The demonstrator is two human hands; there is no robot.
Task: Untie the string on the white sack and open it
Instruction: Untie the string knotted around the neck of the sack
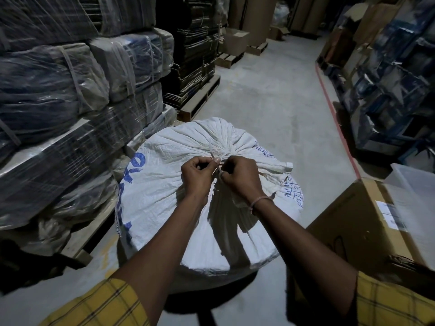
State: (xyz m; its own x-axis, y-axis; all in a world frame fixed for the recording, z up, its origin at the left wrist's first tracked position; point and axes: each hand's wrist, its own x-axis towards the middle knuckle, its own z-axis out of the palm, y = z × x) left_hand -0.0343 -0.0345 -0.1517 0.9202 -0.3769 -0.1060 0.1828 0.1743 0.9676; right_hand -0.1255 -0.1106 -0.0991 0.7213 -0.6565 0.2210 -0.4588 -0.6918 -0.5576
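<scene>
A big white woven sack (164, 191) with blue lettering stands on the floor in front of me. Its mouth is gathered into a tight bunch at the top and bound with a pale string (213, 150). My left hand (199, 176) pinches a strand of the string between thumb and forefinger. My right hand (241, 177) is closed on the string right beside it, at the knot. The two hands almost touch. The sack's loose neck (280, 167) sticks out to the right of the knot.
Plastic-wrapped bundles (58, 90) are stacked on wooden pallets along the left. A brown cardboard box (360, 229) stands close on the right with a clear plastic tub (416, 177) behind it. Shelves of goods (395, 74) line the right side. A concrete aisle (270, 90) runs ahead.
</scene>
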